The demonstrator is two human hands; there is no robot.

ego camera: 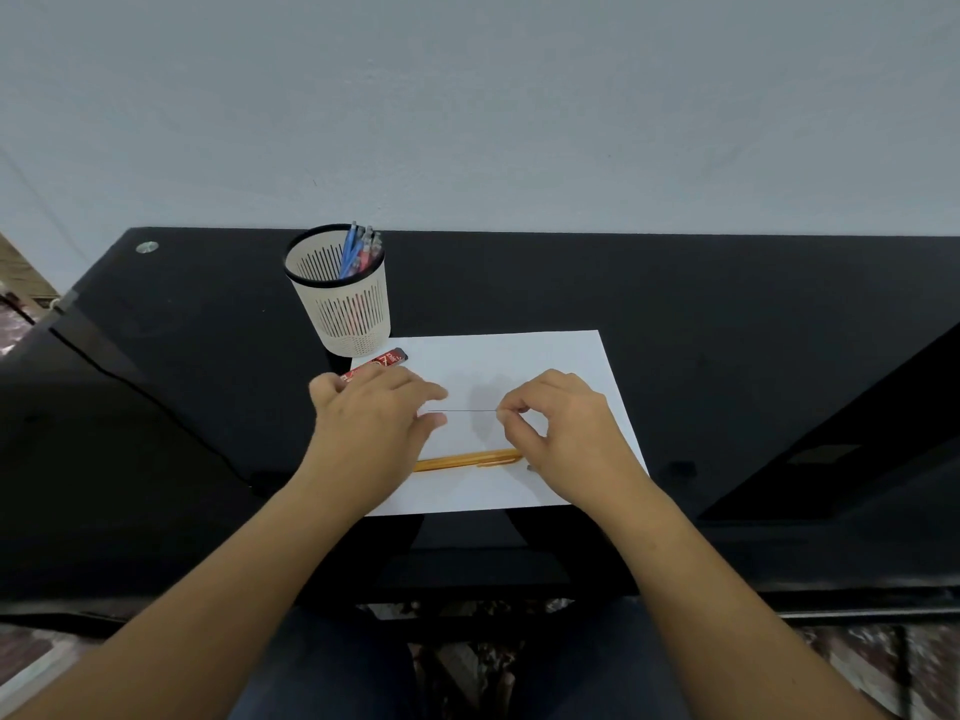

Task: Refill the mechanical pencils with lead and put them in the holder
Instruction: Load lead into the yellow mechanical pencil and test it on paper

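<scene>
At a glossy black desk (727,330), a person's right hand (561,433) pinches one end of a thin dark pencil lead (462,410) over a white paper sheet (561,356). The left hand (374,423), its grip spread, hovers at the other end. An orange mechanical pencil (467,459) lies just nearer, apparently next for loading, which calls for careful aiming. The cream slotted holder (343,309) stands by the sheet's far-left corner, with open room around it.
</scene>
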